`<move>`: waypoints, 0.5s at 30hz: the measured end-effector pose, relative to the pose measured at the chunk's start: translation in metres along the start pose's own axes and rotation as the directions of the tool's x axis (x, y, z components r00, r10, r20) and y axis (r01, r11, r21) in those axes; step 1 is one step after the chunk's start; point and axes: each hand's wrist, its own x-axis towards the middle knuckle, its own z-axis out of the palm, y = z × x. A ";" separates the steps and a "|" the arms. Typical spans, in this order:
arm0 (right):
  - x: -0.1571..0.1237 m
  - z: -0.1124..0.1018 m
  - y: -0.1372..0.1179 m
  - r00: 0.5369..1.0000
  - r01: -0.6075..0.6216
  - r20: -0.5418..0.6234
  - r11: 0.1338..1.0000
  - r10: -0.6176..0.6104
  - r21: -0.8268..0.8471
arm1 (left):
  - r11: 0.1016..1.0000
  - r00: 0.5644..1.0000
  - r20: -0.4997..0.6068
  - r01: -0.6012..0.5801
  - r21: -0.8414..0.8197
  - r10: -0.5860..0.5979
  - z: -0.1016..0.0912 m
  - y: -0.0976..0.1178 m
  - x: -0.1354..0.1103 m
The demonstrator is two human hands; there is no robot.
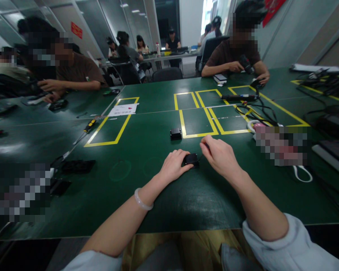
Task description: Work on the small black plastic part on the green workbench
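Nearer you than the spare box [175,134], the black block [192,160] sits on the surface [169,203], left hand [173,165] closed around it, thumb in front. Right hand [218,151], right of the spare box, pinches a thin dark piece [201,158]; loose left hold could let the block skid. Forearms angle inward.

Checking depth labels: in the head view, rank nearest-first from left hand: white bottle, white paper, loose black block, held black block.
1. Held black block: in the left hand.
2. Loose black block: just beyond the hand.
3. White paper: farther off, left.
4. White bottle: in the background, ahead.
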 end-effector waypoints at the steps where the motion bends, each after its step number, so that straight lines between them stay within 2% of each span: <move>1: 0.000 0.000 0.000 1.000 0.003 -0.001 1.000 -0.003 0.002 | 1.000 1.000 0.001 0.002 0.000 -0.002 0.000 0.000 0.000; 15: 0.000 0.000 0.000 1.000 0.005 0.004 1.000 -0.005 -0.004 | 1.000 1.000 0.011 0.014 0.002 -0.014 -0.001 0.001 0.000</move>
